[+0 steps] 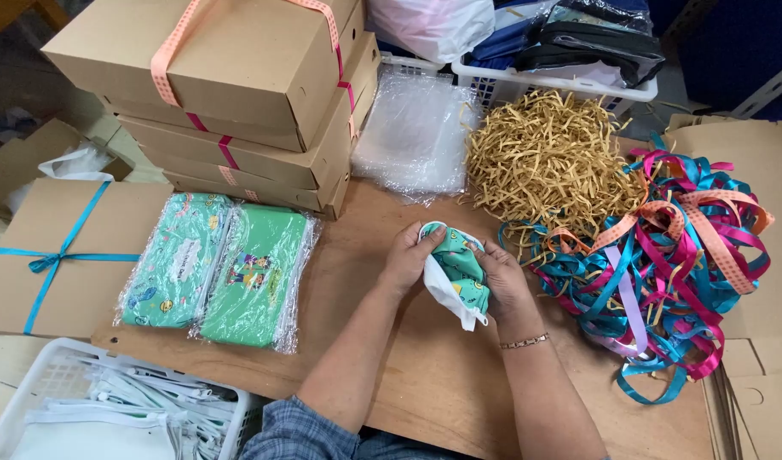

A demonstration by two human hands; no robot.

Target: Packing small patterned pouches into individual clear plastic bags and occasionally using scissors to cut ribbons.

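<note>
I see the green printed pouch (459, 268) bunched between both hands above the middle of the desk (433, 383), just left of the ribbon tangle (663, 264). My left hand (405, 255) pinches its upper rim, while the right hand (502, 277) closes round its side, probably to keep the white lining gathered. Both forearms angle inward from the near edge, wrists slightly raised.

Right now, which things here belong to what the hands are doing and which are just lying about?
In hand: green cloth pouch, left hand, right hand.
Lying about: two wrapped green pouches, ribbon pile, paper shred, stacked boxes.
</note>
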